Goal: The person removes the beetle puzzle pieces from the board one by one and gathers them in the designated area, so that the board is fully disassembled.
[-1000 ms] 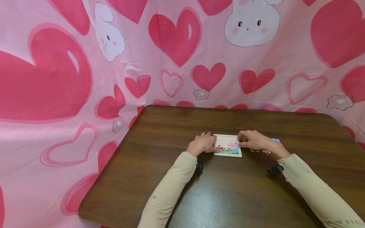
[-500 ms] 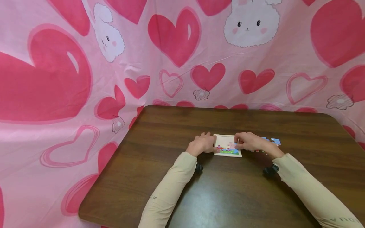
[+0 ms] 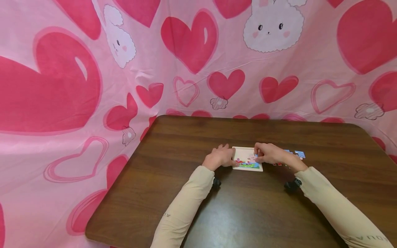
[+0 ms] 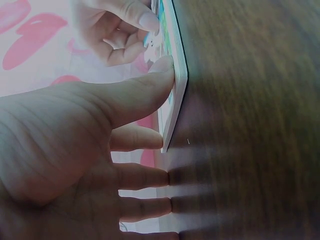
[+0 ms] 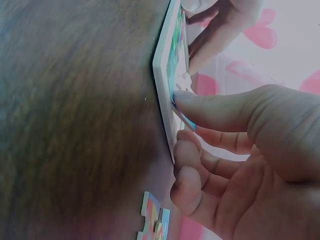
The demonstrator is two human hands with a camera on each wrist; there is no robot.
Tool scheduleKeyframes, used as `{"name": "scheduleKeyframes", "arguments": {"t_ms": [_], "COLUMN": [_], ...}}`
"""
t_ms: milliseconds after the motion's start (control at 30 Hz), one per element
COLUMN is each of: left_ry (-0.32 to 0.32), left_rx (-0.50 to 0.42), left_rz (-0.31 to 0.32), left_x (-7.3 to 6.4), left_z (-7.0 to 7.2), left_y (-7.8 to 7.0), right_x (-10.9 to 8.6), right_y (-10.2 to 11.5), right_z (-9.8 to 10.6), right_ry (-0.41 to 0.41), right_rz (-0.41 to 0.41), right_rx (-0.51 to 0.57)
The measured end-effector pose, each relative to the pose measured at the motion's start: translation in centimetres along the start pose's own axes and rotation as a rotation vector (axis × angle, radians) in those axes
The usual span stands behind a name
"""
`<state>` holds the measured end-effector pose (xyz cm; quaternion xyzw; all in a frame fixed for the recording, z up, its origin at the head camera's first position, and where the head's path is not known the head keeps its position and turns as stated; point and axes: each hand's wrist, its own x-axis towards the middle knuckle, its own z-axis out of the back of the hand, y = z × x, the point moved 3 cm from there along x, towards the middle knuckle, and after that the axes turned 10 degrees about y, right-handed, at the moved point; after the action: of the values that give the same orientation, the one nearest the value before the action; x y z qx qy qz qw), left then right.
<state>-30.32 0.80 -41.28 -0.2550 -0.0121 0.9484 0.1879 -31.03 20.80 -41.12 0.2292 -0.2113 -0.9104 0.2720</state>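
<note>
A small framed jigsaw puzzle (image 3: 246, 169) lies flat on the table, its lower part filled with a colourful picture and its upper part bare. Along its left side, my left hand (image 3: 218, 157) has the thumb on the frame and the straight fingers spread, most of their tips on the tabletop. At the right side my right hand (image 3: 270, 153) pinches a puzzle piece (image 5: 186, 119) with blue on it. That piece tilts over the puzzle in the right wrist view, with the thumb on its face; the fingers hide part of it.
Several loose puzzle pieces (image 3: 299, 154) lie on the brown wooden table (image 3: 198, 134) to the right of the frame, partly behind my right hand and forearm. A pink curtain (image 3: 198, 86) printed with hearts and rabbits hangs behind and left of the table.
My right hand has shifted left over the puzzle's right edge with the piece, uncovering more loose pieces; in the last half second it has barely moved. The left hand stays put.
</note>
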Motion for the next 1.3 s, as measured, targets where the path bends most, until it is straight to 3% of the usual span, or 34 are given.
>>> {"name": "scheduleKeyframes", "arguments": {"t_ms": [300,700,967,1300], "left_ry": [-0.017,-0.014,-0.012,-0.011], "left_rx": [0.056,0.048,0.045,0.064], "left_rz": [-0.002,0.000,-0.005,-0.001], "left_x": [0.0,-0.1,-0.1,0.0], "left_z": [0.0,-0.1,0.0,0.0], "left_y": [-0.1,-0.2,-0.2,-0.2], "right_x": [0.0,0.2,-0.5,-2.1], "right_y": [0.1,0.5,0.4,-0.8], "right_z": [0.0,-0.1,0.5,1.6], "right_ry": [-0.053,0.032,0.093,0.037], "right_rz": [0.073,0.133,0.101,0.055], "right_rx": [-0.054,-0.094,-0.022,-0.030]}}
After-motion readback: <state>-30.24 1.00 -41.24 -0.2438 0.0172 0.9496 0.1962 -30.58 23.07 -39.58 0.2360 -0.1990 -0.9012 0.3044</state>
